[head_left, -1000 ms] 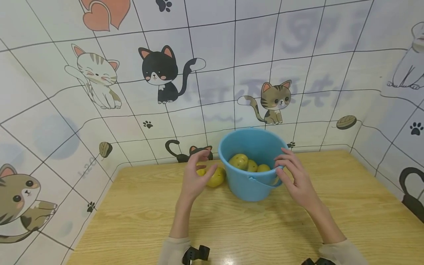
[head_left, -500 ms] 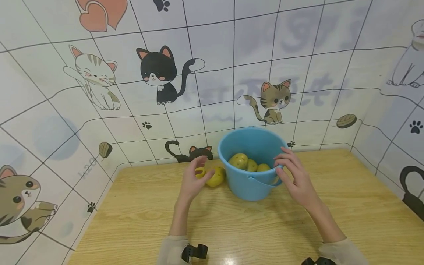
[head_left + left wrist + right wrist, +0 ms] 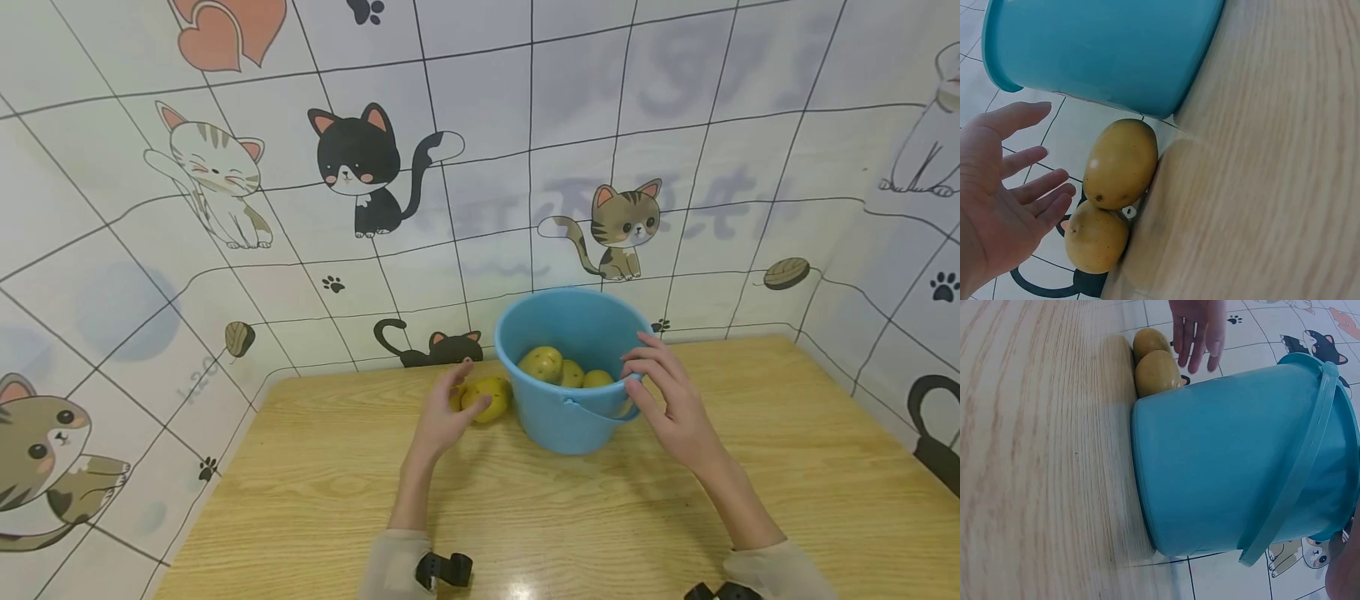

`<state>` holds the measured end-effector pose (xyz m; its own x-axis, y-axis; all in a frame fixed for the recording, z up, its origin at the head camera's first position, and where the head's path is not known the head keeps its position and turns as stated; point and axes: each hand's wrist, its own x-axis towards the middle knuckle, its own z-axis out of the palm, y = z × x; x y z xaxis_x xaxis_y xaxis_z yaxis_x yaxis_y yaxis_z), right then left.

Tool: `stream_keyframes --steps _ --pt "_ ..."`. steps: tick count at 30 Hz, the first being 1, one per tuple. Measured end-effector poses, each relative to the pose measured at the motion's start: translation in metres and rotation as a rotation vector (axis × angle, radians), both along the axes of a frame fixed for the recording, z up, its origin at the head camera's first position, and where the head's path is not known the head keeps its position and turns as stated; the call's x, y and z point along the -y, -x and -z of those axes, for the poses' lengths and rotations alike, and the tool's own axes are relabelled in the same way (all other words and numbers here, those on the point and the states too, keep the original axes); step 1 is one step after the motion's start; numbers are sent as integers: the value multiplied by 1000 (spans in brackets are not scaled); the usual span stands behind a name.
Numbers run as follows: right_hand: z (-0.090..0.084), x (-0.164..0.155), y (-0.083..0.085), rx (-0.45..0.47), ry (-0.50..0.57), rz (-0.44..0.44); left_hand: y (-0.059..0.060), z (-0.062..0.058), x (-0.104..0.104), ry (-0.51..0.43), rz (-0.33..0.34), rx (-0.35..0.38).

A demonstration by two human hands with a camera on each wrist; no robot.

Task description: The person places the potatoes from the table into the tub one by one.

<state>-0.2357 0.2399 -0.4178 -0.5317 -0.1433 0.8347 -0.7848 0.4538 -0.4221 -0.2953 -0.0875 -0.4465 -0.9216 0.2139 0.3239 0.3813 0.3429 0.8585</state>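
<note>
A light blue bucket (image 3: 566, 421) stands upright on the table with several yellow potatoes (image 3: 542, 365) inside. My right hand (image 3: 678, 412) holds the bucket's rim at its right side, fingers over the edge and thumb outside. Left of the bucket, two more potatoes lie side by side on the table: the larger potato (image 3: 1121, 164) is nearer the bucket, and the smaller potato (image 3: 1095, 237) touches it. Over these my left hand (image 3: 444, 417) hovers with fingers spread and thumb apart. A gap shows between its fingertips and the potatoes in the left wrist view.
The wooden table (image 3: 525, 508) ends at a white wall (image 3: 480, 192) printed with cats and grid lines, close behind the bucket. The bucket's handle (image 3: 1294, 472) hangs down along its side. Black wrist straps (image 3: 442, 571) sit on both sleeves.
My left hand has lowered slightly towards the potatoes beside the bucket. My right hand stays on the rim, and the bucket has not moved.
</note>
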Motion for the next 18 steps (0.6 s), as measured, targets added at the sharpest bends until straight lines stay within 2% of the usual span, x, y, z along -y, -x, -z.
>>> stream_keyframes --steps 6,11,18 --pt "0 1 -3 19 -4 14 0 7 -2 59 23 9" --pt "0 3 -5 12 -6 15 1 13 -2 61 22 25" --pt "0 4 -5 2 -1 8 1 14 -2 124 34 4"
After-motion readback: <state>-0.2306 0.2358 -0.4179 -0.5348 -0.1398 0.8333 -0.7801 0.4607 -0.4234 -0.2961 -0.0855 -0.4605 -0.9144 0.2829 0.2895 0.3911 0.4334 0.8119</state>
